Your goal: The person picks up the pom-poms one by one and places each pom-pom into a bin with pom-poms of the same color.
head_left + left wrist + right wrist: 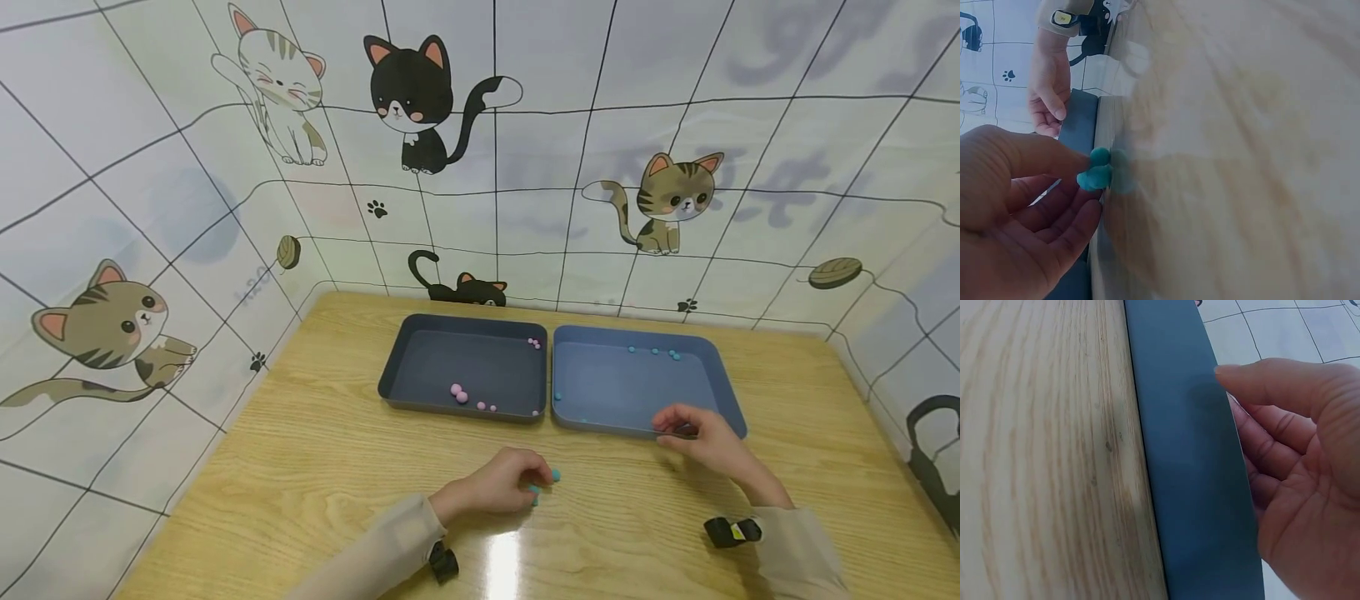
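A light wooden table [315,467] with visible grain stands inside white panel walls [135,192] (crossed by thin dark lines) printed with cartoon cats [414,100], paw prints and yarn balls. Light glares off the tabletop's near edge.

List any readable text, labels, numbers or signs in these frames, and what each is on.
No text reads clearly in any view.
Wall panel: faint grey characters show through, mirrored and blurred, unreadable.
Wrist device on the right sleeve: a small yellow mark, too small to read.
Trays, table, teal balls: no markings seen.
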`<state>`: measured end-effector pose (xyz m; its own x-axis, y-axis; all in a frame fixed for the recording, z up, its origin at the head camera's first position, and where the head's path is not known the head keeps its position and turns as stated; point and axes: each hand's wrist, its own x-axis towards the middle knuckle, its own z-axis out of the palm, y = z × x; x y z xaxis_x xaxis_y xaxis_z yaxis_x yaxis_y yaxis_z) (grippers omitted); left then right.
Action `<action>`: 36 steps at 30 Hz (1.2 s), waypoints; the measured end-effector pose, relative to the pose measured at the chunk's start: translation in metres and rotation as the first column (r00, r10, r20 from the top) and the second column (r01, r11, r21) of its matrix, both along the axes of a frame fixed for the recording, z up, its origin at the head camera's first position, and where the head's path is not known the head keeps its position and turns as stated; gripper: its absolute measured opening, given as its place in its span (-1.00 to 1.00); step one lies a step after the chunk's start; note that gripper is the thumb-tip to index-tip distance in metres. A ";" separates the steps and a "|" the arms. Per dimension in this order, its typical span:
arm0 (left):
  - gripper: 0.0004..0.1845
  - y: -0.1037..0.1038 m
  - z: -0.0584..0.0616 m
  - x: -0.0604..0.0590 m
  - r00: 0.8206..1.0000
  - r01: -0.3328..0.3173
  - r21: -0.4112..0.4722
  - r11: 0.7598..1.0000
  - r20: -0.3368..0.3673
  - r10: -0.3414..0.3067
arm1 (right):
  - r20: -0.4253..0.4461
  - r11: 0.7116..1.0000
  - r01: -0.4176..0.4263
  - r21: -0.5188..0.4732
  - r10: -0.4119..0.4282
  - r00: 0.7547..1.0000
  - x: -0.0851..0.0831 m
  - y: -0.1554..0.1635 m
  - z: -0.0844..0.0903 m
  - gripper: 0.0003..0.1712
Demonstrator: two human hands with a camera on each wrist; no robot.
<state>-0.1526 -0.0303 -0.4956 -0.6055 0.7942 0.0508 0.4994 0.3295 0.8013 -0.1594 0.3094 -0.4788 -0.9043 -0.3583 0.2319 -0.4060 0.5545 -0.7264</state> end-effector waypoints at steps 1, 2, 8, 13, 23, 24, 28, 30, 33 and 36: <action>-0.78 0.000 0.000 0.000 1.000 -0.001 -0.008 1.000 -0.007 0.001 | 0.001 1.000 0.001 0.002 -0.001 1.000 0.000 0.000 -0.001 -0.83; -0.77 0.001 0.001 0.000 1.000 -0.002 -0.015 1.000 -0.018 0.002 | 0.000 1.000 0.004 0.004 -0.004 1.000 0.000 0.000 -0.001 -0.83; -0.77 0.002 0.002 0.000 0.997 0.006 -0.046 0.999 -0.082 -0.010 | -0.022 1.000 0.020 0.004 -0.020 1.000 0.001 0.000 -0.001 -0.81; -0.77 0.002 0.003 -0.001 0.999 0.014 -0.034 0.999 -0.048 -0.015 | -0.055 1.000 0.024 0.009 -0.024 0.998 0.001 -0.001 -0.001 -0.81; -0.83 0.002 0.012 -0.013 0.994 -0.043 0.101 0.994 0.102 0.033 | -0.054 0.997 0.060 0.048 -0.058 0.997 0.000 -0.003 -0.003 -0.81; -0.83 0.003 0.013 -0.015 0.995 -0.043 0.122 0.992 0.095 0.031 | -0.053 0.997 0.063 0.053 -0.060 0.997 0.000 -0.003 -0.002 -0.81; -0.84 0.005 0.019 -0.023 0.998 -0.046 0.196 0.980 0.050 0.037 | -0.051 0.994 0.077 0.073 -0.073 0.996 0.002 -0.007 0.003 -0.82; -0.83 0.007 0.022 -0.027 0.998 -0.051 0.225 0.973 0.036 0.044 | -0.051 0.994 0.080 0.077 -0.076 0.996 0.005 -0.012 0.009 -0.81; -0.83 0.010 0.027 -0.032 0.998 -0.061 0.254 0.965 0.029 0.056 | -0.048 0.995 0.078 0.065 -0.074 0.996 0.010 -0.018 0.020 -0.82; -0.84 0.015 0.032 -0.037 0.996 -0.079 0.272 0.959 0.049 0.069 | -0.045 0.994 0.090 0.065 -0.087 0.995 0.011 -0.018 0.019 -0.82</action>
<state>-0.1900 -0.0151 -0.4641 -0.6678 0.7062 0.2351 0.4487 0.1300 0.8842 -0.1488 0.2914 -0.4596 -0.9231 -0.2937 0.2484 -0.3827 0.6365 -0.6696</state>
